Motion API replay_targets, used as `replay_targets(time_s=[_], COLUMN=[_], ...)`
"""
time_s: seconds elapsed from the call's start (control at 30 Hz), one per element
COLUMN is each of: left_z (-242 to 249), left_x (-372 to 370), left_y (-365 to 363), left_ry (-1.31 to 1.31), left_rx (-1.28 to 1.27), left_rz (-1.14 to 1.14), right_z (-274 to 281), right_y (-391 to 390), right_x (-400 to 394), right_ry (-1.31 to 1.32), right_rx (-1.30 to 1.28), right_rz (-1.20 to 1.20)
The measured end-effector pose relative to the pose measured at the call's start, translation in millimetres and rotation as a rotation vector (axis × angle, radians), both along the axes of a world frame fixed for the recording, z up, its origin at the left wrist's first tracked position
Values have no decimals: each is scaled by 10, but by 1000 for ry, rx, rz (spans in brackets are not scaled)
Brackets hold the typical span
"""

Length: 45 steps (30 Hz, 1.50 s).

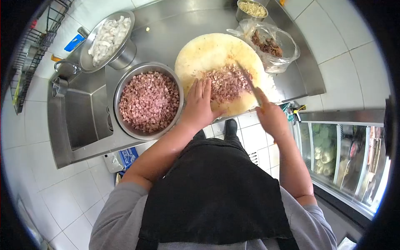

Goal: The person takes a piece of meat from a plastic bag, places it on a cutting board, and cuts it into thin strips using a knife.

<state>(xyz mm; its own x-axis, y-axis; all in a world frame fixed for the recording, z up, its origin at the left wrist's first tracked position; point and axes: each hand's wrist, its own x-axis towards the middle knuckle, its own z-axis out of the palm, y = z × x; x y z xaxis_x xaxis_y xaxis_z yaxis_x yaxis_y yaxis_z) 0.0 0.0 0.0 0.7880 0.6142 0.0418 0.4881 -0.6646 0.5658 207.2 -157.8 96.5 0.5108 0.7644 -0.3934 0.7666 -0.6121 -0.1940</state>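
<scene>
A round cutting board (pixel 193 52) lies on the steel counter, with a heap of chopped pinkish meat (pixel 228 85) near its middle. My left hand (pixel 200 102) rests at the left edge of the heap, fingers spread and holding nothing. On the right, my right hand (pixel 271 118) is closed around the handle of a knife (pixel 246 75). The blade points up and to the left, along the right side of the heap. Left of the board stands a steel bowl (pixel 148 102) full of diced meat.
A pan of whitish pieces (pixel 109 39) stands at the back left, near a sink (pixel 85 116). Behind the board are a plastic bag (pixel 283 62) of brown pieces and a tin (pixel 252 10) of shreds. A glass-fronted fridge (pixel 339 154) is at the right.
</scene>
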Motion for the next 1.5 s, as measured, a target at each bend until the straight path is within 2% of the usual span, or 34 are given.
replay_targets(time_s=[0.07, 0.17, 0.23, 0.3, 0.33, 0.37, 0.43, 0.47, 0.5, 0.53, 0.57, 0.6, 0.63, 0.67, 0.7, 0.77, 0.83, 0.87, 0.9, 0.97, 1.07, 1.17, 1.23, 1.27, 1.3, 1.33, 1.4, 1.5], left_z=[-64, -76, 21, 96, 6, -76, -125, -147, -221, -290, -358, -270, -278, -291, -321, -356, -258, -173, -154, -115, 254, 661, 899, 769, 747, 842, 842, 496], left_x=[109, 341, 501, 638, 708, 780, 898, 948, 1025, 1084, 1152, 1228, 1283, 1306, 1330, 1411, 1441, 1445, 1470, 1532, 1391, 1053, 739, 580, 404, 183, -268, -812], left_y=[-50, 26, 47, 74, 42, 59, 131, 110, 139, 172, 198, 164, 189, 223, 258, 255, 251, 205, 194, 181, 199, 251, 276, 399, 439, 433, 494, 659], left_ry=[113, 128, 175, 178, 122, 119, -2, -173, -175, -263, -351, -509, -507, -556, -606, -664, -813, -766, -770, -940, -951, -964, -1020, -1019, -1076, -1094, -919, -566], left_rx=[87, 146, 144, -15, 176, 180, 94, 98, 109, 122, 138, 14, 30, -94, -218, -153, -210, -286, -281, -215, -148, -66, 52, 210, 143, 88, 357, 418], left_rz=[41, 87, 110, 108, 138, 164, 197, 256, 278, 334, 386, 480, 499, 528, 557, 643, 629, 651, 664, 617, 638, 682, 774, 789, 821, 851, 930, 1046], right_z=[-171, -477, -484, -514, -490, -465, -498, -519, -577, -725, -830, -775, -741, -798, -764, -665, -714, -697, -656, -550, -298, -241, -167, -139, -123, -103, -179, -373], right_y=[-70, -5, 61, 95, 123, 162, 218, 266, 307, 382, 401, 457, 517, 530, 556, 575, 559, 540, 527, 502, 522, 605, 724, 800, 884, 978, 1164, 1471], right_x=[252, 452, 285, 137, 42, -45, -173, -233, -261, -304, -278, -295, -307, -306, -310, -319, -278, -266, -255, -231, -292, -432, -626, -749, -873, -1004, -1249, -1563], right_ry=[-84, -80, -51, 48, 105, 161, 296, 358, 420, 596, 606, 672, 738, 827, 842, 933, 933, 947, 957, 930, 880, 937, 909, 875, 882, 879, 840, 790], right_rx=[36, 99, 68, 126, 127, 132, 284, 352, 420, 501, 502, 483, 460, 497, 491, 522, 553, 561, 569, 526, 564, 609, 606, 611, 607, 595, 588, 520], right_rz=[-31, 17, -9, 26, 23, 24, 1, -14, -31, -94, -74, -115, -152, -209, -181, -274, -224, -250, -276, -250, -187, -75, 40, 134, 147, 282, 489, 579])
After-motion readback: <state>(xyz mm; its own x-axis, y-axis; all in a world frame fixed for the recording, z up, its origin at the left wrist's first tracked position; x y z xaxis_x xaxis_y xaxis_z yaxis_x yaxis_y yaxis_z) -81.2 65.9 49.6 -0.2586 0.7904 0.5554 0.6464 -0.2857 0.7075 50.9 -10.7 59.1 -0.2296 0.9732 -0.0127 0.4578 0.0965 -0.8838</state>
